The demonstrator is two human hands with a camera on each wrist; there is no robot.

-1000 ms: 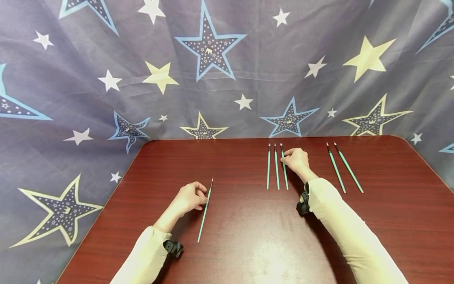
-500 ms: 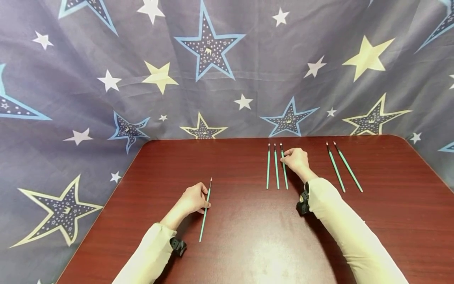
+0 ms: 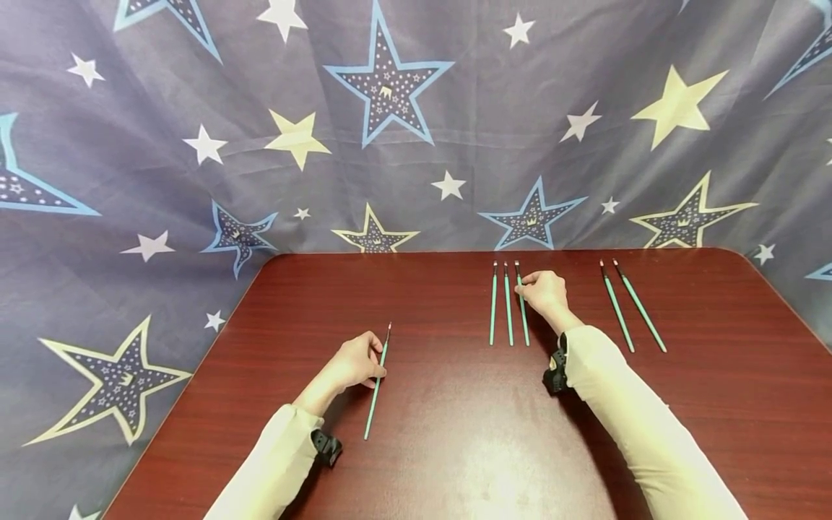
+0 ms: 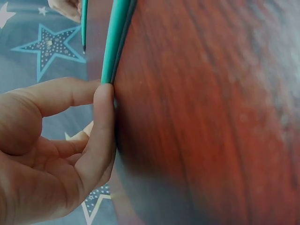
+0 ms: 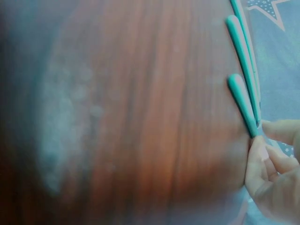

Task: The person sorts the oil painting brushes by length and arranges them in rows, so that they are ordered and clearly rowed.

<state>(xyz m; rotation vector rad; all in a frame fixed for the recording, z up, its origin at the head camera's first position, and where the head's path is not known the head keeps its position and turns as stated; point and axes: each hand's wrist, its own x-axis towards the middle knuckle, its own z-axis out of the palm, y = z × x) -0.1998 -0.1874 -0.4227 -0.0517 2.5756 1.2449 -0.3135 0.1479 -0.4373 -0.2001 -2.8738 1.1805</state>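
Observation:
My left hand (image 3: 356,362) pinches a thin paintbrush (image 3: 373,410) with a turquoise handle near mid-table, its bristle end pointing away from me. In the left wrist view, thumb and finger meet at that brush's handle (image 4: 115,44), which lies along the tabletop. Farther back, my right hand (image 3: 543,292) pinches the rightmost of three similar paintbrushes (image 3: 523,321) lying side by side. Its fingers cover part of that handle. To its left are the middle paintbrush (image 3: 508,310) and the left paintbrush (image 3: 492,310), untouched. The right wrist view shows rounded handle ends (image 5: 236,84) beside the fingertips.
Two more paintbrushes lie slanted at the right, one (image 3: 617,314) left of the other (image 3: 643,314). Everything rests on a reddish-brown wooden table (image 3: 442,404). A grey star-patterned cloth (image 3: 455,144) hangs behind the table and along its left side.
My left thumb has come across the paintbrush, and the hand has shifted slightly right. The lower end of that brush has moved a little right. My right hand stays in place.

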